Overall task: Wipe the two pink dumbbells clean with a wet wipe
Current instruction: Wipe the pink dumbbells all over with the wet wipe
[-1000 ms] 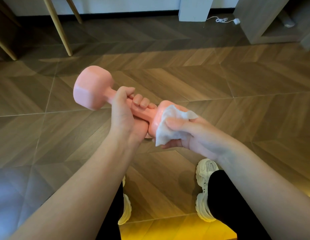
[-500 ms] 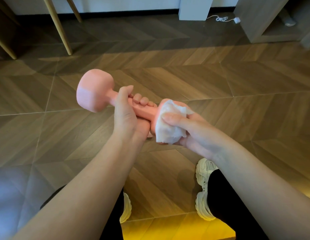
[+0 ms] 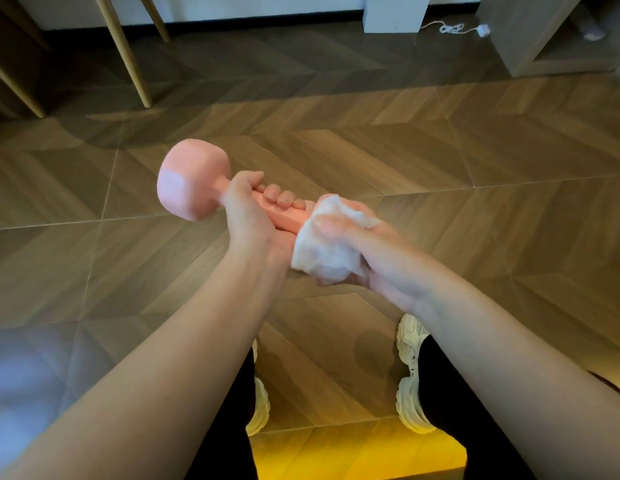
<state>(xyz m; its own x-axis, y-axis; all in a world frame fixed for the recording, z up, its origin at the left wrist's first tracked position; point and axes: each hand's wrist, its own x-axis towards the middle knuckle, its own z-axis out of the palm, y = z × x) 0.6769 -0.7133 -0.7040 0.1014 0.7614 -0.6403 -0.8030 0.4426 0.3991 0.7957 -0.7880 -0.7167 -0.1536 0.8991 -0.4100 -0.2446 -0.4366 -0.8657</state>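
One pink dumbbell (image 3: pixel 192 180) is held in the air above the floor, its far head pointing up and left. My left hand (image 3: pixel 251 216) grips its handle, fingers curled round the bar. My right hand (image 3: pixel 367 252) holds a crumpled white wet wipe (image 3: pixel 327 251) wrapped over the near head of the dumbbell, which is almost wholly hidden by the wipe and my fingers. No second dumbbell is in view.
Wooden herringbone floor (image 3: pixel 440 168) lies below. Slanted wooden furniture legs (image 3: pixel 126 53) stand at the back left, a white pillar (image 3: pixel 395 12) and a white cable (image 3: pixel 450 28) at the back, a grey cabinet (image 3: pixel 530 32) at the back right. My white shoes (image 3: pixel 410 375) are under my arms.
The wipe has bunched up more over the near head as my right hand rubs round it. The dumbbell has shifted slightly, its far head a little lower and more to the right.
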